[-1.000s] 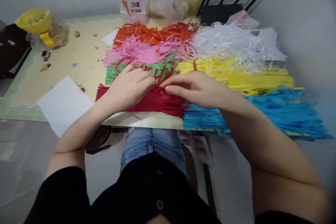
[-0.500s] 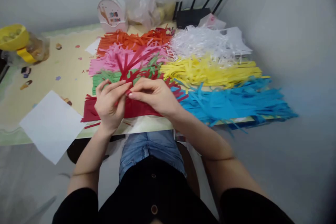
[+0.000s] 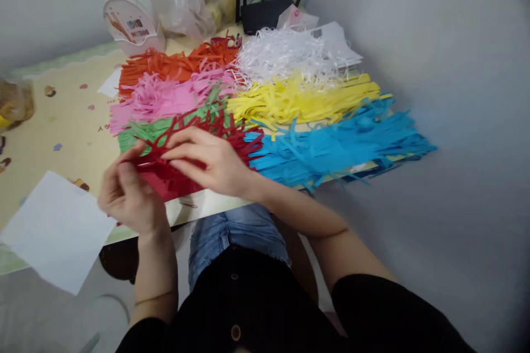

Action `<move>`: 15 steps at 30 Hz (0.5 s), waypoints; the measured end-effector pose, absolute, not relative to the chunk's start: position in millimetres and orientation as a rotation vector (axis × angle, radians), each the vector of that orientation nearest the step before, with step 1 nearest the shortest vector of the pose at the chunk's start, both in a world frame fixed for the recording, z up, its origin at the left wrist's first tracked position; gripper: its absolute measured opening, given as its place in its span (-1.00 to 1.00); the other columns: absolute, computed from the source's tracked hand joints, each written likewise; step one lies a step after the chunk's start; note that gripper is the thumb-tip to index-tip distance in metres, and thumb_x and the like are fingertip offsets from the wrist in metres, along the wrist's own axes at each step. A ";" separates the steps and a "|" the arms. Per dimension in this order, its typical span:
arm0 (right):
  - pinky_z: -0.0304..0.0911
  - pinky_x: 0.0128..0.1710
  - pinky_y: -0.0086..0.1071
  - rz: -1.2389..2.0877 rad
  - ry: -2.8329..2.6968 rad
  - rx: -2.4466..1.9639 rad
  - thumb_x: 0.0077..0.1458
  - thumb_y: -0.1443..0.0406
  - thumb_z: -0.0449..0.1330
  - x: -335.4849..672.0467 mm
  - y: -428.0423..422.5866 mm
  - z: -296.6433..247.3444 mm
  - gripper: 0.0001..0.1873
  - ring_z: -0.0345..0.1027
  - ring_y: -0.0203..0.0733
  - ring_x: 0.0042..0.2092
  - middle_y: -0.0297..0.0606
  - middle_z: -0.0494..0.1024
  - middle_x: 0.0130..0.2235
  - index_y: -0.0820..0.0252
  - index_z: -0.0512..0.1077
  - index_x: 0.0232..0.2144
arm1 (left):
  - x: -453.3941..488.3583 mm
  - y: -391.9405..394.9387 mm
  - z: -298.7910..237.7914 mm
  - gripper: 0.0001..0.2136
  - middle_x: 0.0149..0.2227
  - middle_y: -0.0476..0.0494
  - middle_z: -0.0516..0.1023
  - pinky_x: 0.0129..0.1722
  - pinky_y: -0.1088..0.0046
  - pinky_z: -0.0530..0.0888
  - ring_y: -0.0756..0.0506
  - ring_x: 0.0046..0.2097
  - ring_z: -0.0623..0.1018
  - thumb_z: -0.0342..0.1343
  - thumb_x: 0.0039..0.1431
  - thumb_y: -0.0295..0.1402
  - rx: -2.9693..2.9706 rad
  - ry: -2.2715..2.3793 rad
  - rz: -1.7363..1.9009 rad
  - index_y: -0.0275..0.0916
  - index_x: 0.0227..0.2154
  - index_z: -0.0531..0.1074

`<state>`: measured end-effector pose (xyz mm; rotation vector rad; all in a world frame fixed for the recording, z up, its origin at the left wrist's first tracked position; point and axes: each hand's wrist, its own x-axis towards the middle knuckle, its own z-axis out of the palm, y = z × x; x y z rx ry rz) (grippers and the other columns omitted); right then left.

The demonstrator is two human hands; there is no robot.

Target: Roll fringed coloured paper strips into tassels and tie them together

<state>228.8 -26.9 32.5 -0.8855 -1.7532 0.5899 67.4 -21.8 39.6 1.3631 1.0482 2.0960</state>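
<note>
Dark red paper strips (image 3: 176,185) lie in a bundle along the front of the table, partly under my hands. My left hand (image 3: 132,193) is closed on the end of a red strip at the bundle's left side, its thumb pressed to the fingers. Just to the right, my right hand (image 3: 213,162) pinches red strip between thumb and fingertips over the bundle. A short stretch of red runs between the two hands. Behind them lie green strips (image 3: 134,133), and blue strips (image 3: 343,149) spread to the right of my right hand.
Pink (image 3: 165,96), orange (image 3: 165,66), yellow (image 3: 306,102) and white strips (image 3: 285,55) lie farther back. White paper (image 3: 58,229) overhangs the front edge at left. A black router (image 3: 265,15), a plastic bag (image 3: 186,8) and a pink-white container (image 3: 131,19) stand against the wall.
My view has turned to the right, so the table shifts left in it. My hands have moved apart, the left going leftward and nearer me; the upright red strips between them are lowered.
</note>
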 end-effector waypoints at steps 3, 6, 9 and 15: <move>0.37 -0.04 -0.29 0.545 -1.876 -1.365 0.33 0.29 0.13 298.8 -20.0 11.4 -0.73 0.53 -0.12 -0.13 -0.13 0.69 -0.16 0.21 0.64 -0.19 | 50.9 -18.3 50.8 -0.91 -0.50 0.12 0.59 -0.13 0.32 0.63 0.04 -0.42 0.58 0.29 0.24 -0.32 1.284 0.962 2.305 -0.12 -0.38 0.64; 0.33 -0.13 -0.30 0.496 -2.038 -2.096 0.25 0.33 0.11 366.6 -12.2 -10.4 -0.70 0.56 -0.02 -0.19 -0.03 0.71 -0.27 0.27 0.66 -0.32 | 39.4 -25.3 52.6 -0.95 -0.57 0.15 0.49 -0.18 0.33 0.64 0.06 -0.50 0.48 0.34 0.18 -0.29 1.276 0.994 2.227 -0.09 -0.37 0.66; 0.34 -0.04 -0.23 0.407 -2.104 -2.320 0.21 0.39 0.08 402.8 -2.9 -25.0 -0.57 0.57 0.13 -0.02 0.10 0.71 -0.04 0.29 0.65 0.01 | 44.2 -34.0 46.1 -0.92 -0.56 0.10 0.53 -0.15 0.31 0.64 0.04 -0.48 0.50 0.41 0.11 -0.24 1.277 0.970 2.071 -0.08 -0.36 0.71; 0.35 -0.04 -0.19 0.335 -2.070 -2.293 0.18 0.39 0.09 429.9 26.0 -29.7 -0.33 0.55 0.17 0.02 0.09 0.66 0.10 0.28 0.39 0.35 | 58.3 -43.0 43.3 -0.88 -0.57 0.05 0.51 -0.14 0.33 0.62 0.01 -0.45 0.47 0.45 0.08 -0.20 1.282 1.037 1.712 -0.04 -0.32 0.75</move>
